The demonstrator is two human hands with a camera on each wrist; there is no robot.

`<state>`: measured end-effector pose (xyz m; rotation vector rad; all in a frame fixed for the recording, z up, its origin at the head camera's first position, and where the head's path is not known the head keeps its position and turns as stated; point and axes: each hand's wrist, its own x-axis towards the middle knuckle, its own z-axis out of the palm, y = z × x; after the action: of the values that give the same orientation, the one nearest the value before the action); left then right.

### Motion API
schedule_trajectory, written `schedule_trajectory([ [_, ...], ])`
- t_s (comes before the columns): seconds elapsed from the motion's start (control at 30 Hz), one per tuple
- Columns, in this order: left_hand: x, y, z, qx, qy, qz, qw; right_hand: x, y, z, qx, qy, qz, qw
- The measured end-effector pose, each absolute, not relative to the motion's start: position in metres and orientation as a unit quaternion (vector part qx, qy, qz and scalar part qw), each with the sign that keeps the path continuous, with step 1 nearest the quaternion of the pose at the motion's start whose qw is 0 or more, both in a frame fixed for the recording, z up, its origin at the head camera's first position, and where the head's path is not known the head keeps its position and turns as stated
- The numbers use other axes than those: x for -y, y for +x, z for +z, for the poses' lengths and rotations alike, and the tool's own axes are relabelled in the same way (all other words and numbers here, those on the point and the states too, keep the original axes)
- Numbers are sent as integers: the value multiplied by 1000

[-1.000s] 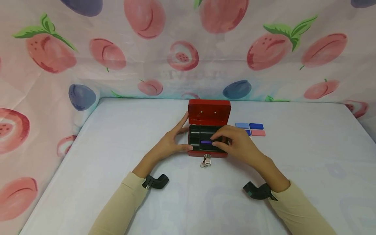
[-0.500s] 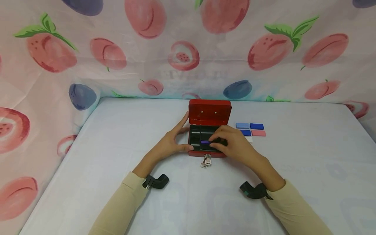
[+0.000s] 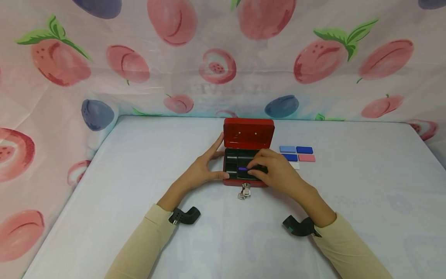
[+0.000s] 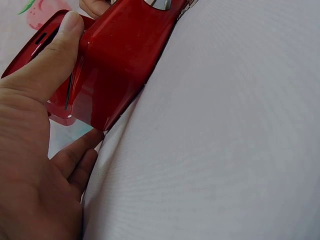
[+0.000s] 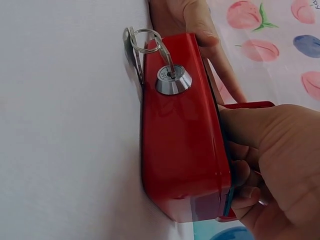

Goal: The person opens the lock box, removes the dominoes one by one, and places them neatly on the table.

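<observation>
A red cash box (image 3: 248, 183) with a raised lid (image 3: 249, 133) stands on the table, its black compartment tray (image 3: 230, 162) showing. The left hand (image 3: 200, 170) spreads along the box's left side. Its thumb lies on the front left rim, as the left wrist view shows close up, and its index fingertip reaches the lid. Over the tray, the right hand (image 3: 278, 168) pinches with thumb and index fingertip at the right end of a narrow purple tile (image 3: 242, 169) in a front compartment. The other right fingers are bent over the tray and hide its right part.
Right of the box lie small rectangular tiles: a light blue tile (image 3: 287, 149), two dark blue ones, a pink tile (image 3: 306, 158) and a partly hidden white tile (image 3: 295, 165). Keys (image 5: 145, 42) on a ring hang from the front lock (image 5: 173, 80). A fruit-print cloth (image 3: 216, 89) hangs behind.
The right hand has moved slightly left over the tray, covering more of the purple tile and uncovering the dark blue and white tiles. The left hand and box stay put.
</observation>
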<state>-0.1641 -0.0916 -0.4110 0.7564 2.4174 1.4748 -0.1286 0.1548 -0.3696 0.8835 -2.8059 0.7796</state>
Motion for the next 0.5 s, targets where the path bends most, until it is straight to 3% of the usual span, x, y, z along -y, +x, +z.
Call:
schedule_trajectory([
  [0.5,92,-164,-412,-824,253,496,107,-157,-128,-370,907,330,248,84],
])
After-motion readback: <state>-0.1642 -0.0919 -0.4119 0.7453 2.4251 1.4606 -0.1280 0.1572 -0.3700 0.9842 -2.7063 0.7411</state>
